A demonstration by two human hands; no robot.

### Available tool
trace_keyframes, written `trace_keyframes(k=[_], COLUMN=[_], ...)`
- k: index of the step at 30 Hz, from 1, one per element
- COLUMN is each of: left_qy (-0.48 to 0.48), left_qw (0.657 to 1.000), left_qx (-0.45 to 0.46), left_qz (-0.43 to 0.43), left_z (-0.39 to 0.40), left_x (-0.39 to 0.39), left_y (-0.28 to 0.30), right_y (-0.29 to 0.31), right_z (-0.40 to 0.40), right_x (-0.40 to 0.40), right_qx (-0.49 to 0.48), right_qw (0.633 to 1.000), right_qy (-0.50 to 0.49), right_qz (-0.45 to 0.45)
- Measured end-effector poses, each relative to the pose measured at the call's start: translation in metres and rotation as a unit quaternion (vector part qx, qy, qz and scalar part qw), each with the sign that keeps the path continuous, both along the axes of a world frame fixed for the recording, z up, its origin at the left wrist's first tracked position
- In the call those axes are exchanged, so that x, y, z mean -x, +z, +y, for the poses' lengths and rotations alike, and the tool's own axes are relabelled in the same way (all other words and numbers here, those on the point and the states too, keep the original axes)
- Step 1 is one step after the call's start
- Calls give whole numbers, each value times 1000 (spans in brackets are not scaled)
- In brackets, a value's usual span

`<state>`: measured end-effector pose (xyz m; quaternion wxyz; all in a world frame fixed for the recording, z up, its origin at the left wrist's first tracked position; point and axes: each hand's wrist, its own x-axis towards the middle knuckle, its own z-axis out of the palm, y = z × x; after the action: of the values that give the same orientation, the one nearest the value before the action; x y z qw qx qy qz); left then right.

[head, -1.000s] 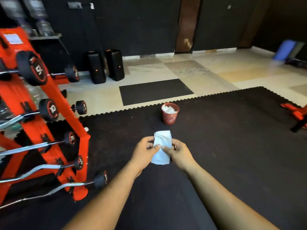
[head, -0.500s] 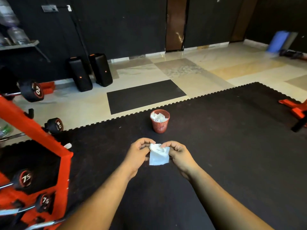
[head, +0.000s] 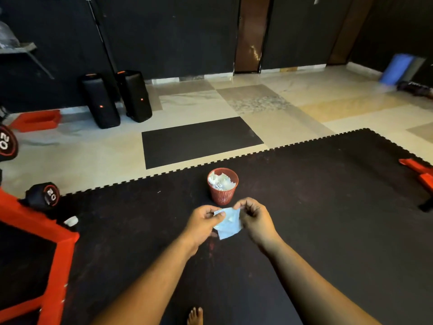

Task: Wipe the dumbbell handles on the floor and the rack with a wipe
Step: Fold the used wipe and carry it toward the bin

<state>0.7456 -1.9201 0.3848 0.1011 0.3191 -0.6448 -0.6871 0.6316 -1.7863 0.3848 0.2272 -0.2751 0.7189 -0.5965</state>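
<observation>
Both of my hands are out in front of me over the black mat, pinching the wipe between them. Left hand has thumb and fingers closed on its left edge; right hand has curled fingertips nipping its upper right corner. The wipe hangs as a crumpled pale sheet between them, its loose lower corner pointing down toward me.

What counts for the next move is the red mesh bin. It stands on the mat just beyond my hands, straight ahead and slightly far of the wipe, upright with its mouth open. It already holds a heap of crumpled white wipes up near its rim. My right hand looks a touch nearer to it.

Far to the left is the orange rack, with a dumbbell marked 20 resting on it, well apart from my hands. I judge the wipe is either being refolded or is headed for the bin.
</observation>
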Motion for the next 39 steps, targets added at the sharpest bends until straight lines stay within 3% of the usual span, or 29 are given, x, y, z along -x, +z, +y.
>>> trace_keyframes(k=[4, 10, 22, 28, 39], left_qy=[20, -17, -30, -8, 8], left_qw=[999, 999, 995, 988, 981], left_qx=[-35, -47, 14, 73, 22], left_qz=[-8, -17, -91, -134, -195], left_z=[-57, -117, -177, -208, -288], left_x=[47, 126, 275, 337, 434], left_y=[-6, -14, -56, -74, -143], right_y=[2, -10, -48, -79, -141], right_z=[-45, -98, -160, -192, -273], right_x=[34, 91, 256, 333, 439], right_qx=[-1, -129, -62, -98, -201], right_qw=[992, 971, 974, 965, 961], right_qy=[-52, -34, -59, -16, -40], right_qz=[-118, -198, -211, -243, -186])
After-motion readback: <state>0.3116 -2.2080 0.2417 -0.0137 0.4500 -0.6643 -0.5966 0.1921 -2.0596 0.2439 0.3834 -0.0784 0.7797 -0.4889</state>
